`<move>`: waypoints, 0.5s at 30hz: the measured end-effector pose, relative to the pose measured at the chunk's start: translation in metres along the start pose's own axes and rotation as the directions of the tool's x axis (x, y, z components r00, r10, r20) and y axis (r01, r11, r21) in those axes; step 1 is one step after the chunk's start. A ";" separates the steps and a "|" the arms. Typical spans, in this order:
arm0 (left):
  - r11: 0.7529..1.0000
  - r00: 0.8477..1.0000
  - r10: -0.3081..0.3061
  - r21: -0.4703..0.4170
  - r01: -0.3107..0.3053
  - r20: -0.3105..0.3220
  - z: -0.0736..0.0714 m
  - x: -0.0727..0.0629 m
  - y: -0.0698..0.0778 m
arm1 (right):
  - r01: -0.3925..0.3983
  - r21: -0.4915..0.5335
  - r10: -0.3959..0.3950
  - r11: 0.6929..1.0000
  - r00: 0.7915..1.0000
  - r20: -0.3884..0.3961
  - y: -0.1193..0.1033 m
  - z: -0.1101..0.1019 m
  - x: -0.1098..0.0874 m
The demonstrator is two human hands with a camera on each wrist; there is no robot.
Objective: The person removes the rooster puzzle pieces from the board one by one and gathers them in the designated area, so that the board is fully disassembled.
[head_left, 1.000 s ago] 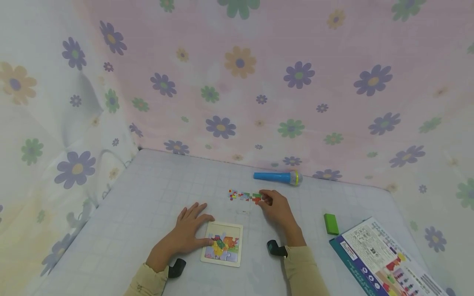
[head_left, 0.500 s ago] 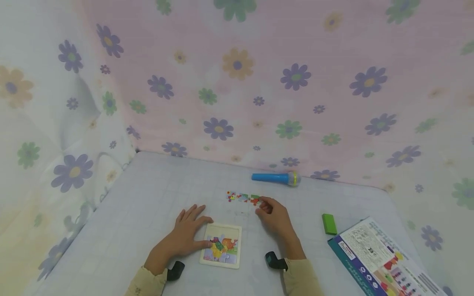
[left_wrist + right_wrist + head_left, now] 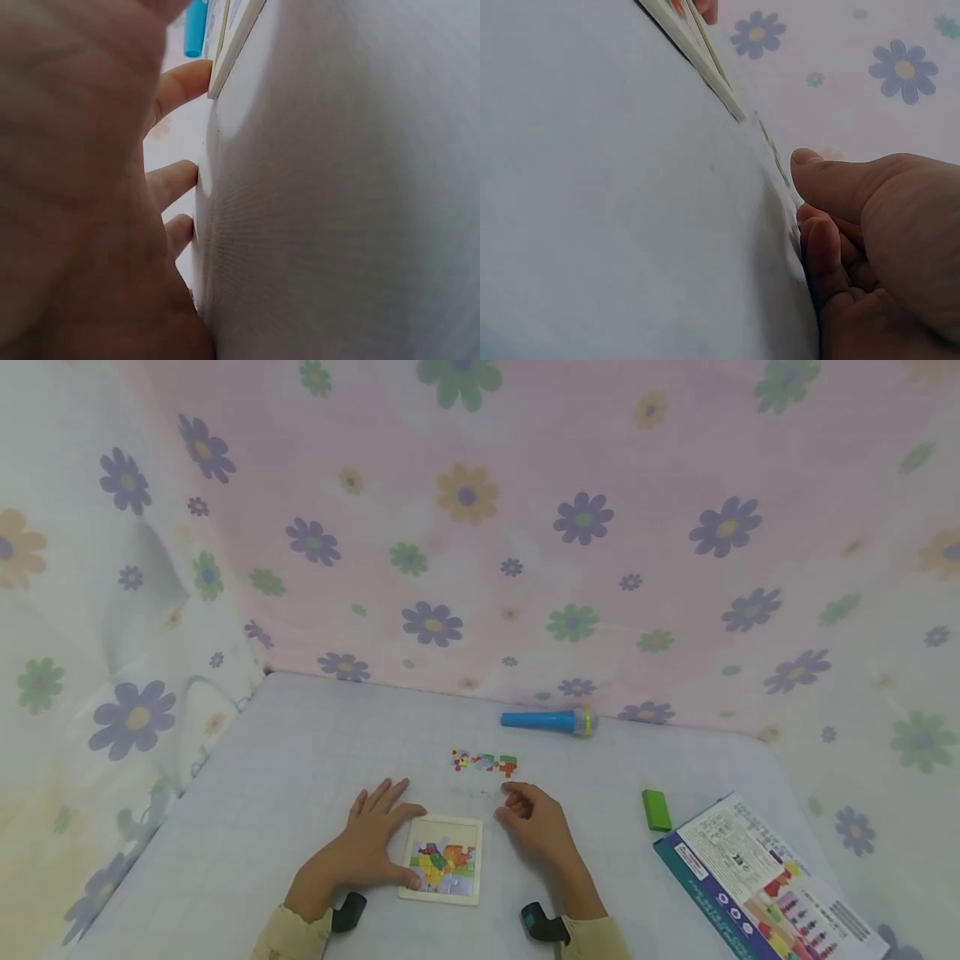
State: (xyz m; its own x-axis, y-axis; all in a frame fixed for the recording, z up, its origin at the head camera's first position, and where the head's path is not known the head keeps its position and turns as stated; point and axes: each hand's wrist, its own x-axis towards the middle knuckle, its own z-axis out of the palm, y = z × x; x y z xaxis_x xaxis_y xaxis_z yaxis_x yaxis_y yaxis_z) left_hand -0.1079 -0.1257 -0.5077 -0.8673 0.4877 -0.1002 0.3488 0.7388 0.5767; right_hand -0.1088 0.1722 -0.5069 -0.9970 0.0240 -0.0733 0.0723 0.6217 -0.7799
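A square wooden puzzle tray [image 3: 446, 831] lies before me, its lower part filled with joined pieces of a colourful picture and its top strip bare. My left hand [image 3: 363, 847] rests at its left side, fingers spread, thumb on the lower left rim and index finger at the upper left corner. In the left wrist view a fingertip meets the tray edge [image 3: 234, 45]. Three loose puzzle pieces [image 3: 508, 765] lie in a row beyond the tray. Just below that row is my right hand [image 3: 538, 827], fingers loosely bent, with nothing seen between thumb and index finger.
A blue toy microphone [image 3: 543, 721] lies near the back edge of the table [image 3: 337, 727]. To the right are a green block [image 3: 656, 811] and a printed box [image 3: 765, 877]. Flowered cloth [image 3: 495, 577] hangs behind and at the sides.
My right hand has drawn back from the rightmost loose piece towards me, leaving the row on the table. The left thumb has slid slightly down towards the tray's lower left rim.
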 end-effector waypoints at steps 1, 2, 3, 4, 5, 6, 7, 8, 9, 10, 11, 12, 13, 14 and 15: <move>1.000 1.000 -0.004 0.005 0.004 0.004 0.000 -0.001 -0.001 | 0.010 0.004 -0.010 1.000 1.000 0.007 -0.001 0.003 -0.003; 1.000 1.000 -0.006 0.009 0.006 0.007 0.000 -0.001 -0.001 | 0.027 0.005 -0.027 1.000 1.000 0.014 -0.002 0.005 -0.005; 1.000 1.000 -0.008 0.018 0.008 0.008 0.000 -0.002 -0.002 | 0.031 0.005 -0.031 1.000 0.999 0.020 -0.004 0.008 -0.007; 1.000 1.000 -0.009 0.017 0.008 0.005 0.000 -0.003 -0.002 | 0.043 0.007 -0.043 0.999 0.999 0.028 -0.005 0.011 -0.009; 1.000 1.000 -0.010 0.019 0.010 0.002 0.000 -0.004 -0.002 | 0.051 0.008 -0.051 0.999 0.998 0.038 -0.006 0.014 -0.011; 1.000 1.000 -0.012 0.018 0.012 0.000 0.000 -0.004 -0.002 | 0.066 0.009 -0.066 0.998 0.997 0.047 -0.008 0.016 -0.012; 1.000 1.000 -0.012 0.019 0.012 -0.001 0.000 -0.005 -0.002 | 0.072 0.010 -0.073 0.997 0.996 0.058 -0.009 0.018 -0.013; 1.000 1.000 -0.013 0.014 0.013 -0.001 -0.001 -0.005 -0.001 | 0.088 0.008 -0.088 0.996 0.994 0.064 -0.011 0.020 -0.015; 1.000 1.000 -0.012 0.009 0.012 0.000 -0.001 -0.006 -0.001 | 0.093 0.003 -0.093 0.996 0.993 0.070 -0.013 0.021 -0.016; 1.000 1.000 -0.008 0.006 0.008 -0.002 -0.001 -0.005 0.000 | 0.108 0.001 -0.107 0.994 0.992 0.070 -0.015 0.022 -0.017; 1.000 1.000 -0.006 0.008 0.006 -0.002 -0.001 -0.005 0.000 | 0.115 -0.006 -0.115 0.993 0.991 0.068 -0.017 0.023 -0.018; 1.000 1.000 0.000 0.010 0.000 -0.004 -0.002 -0.005 0.001 | 0.127 -0.011 -0.127 0.992 0.990 0.062 -0.019 0.024 -0.019; 1.000 1.000 0.006 0.009 -0.006 -0.005 -0.002 -0.004 0.002 | 0.132 -0.018 -0.131 0.991 0.990 0.057 -0.021 0.025 -0.020; 1.000 1.000 0.011 0.007 -0.011 -0.008 -0.002 -0.003 0.003 | 0.144 -0.023 -0.143 0.989 0.988 0.054 -0.023 0.026 -0.021; 1.000 1.000 0.016 0.005 -0.016 -0.010 -0.002 -0.003 0.003 | 0.151 -0.029 -0.149 0.988 0.987 0.056 -0.026 0.028 -0.022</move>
State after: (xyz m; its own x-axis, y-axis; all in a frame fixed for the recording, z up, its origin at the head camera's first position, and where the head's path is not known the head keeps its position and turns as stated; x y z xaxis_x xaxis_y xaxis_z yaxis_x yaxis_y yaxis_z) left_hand -0.1052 -0.1254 -0.5039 -0.8649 0.4950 -0.0828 0.3647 0.7331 0.5741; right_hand -0.0875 0.1337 -0.5025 -0.9936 -0.1126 0.0089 -0.0795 0.6408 -0.7636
